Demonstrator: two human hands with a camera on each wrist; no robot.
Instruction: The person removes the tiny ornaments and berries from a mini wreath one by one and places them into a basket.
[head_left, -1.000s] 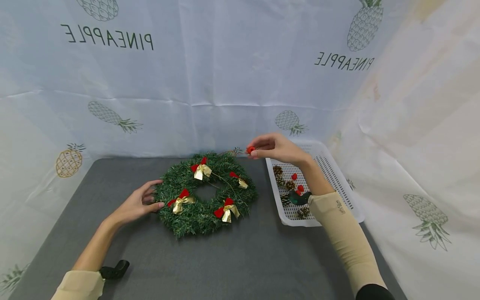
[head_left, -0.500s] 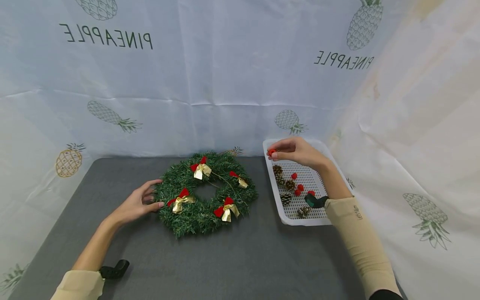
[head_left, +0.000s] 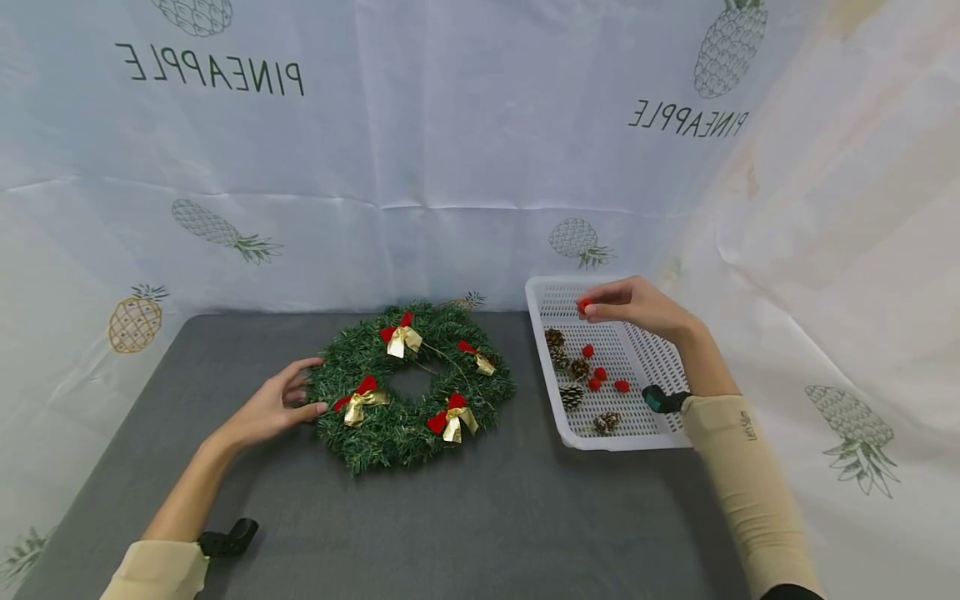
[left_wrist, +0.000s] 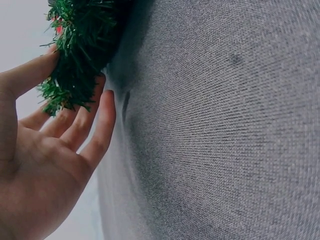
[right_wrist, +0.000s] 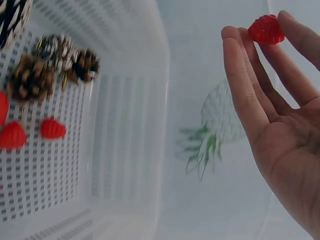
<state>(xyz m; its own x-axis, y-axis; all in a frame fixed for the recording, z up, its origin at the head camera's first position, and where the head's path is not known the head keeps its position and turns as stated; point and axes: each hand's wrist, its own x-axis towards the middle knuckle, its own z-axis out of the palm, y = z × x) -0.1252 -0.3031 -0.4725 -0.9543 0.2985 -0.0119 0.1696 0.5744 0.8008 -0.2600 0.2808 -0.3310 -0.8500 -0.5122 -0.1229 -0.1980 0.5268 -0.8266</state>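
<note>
A green Christmas wreath (head_left: 341,446) with several red-and-gold bows lies on the grey table. My left hand (head_left: 266,408) holds its left edge; in the left wrist view the wreath's needles (left_wrist: 75,75) sit between thumb and fingers. Above the far part of a white plastic basket (head_left: 557,421), my right hand (head_left: 637,307) pinches a red artificial raspberry (right_wrist: 266,30) between thumb and fingertips. Several more red raspberries (head_left: 622,386) and several pine cones (head_left: 572,397) lie in the basket.
Behind the table hangs a pale cloth (head_left: 450,150) printed with pineapples, and another stretch of it runs along the right side. The grey table (head_left: 450,533) extends in front of the wreath and basket.
My right hand has moved right with the raspberry, from beside the wreath to over the basket, uncovering more of the basket's contents. The left hand and wreath have stayed put.
</note>
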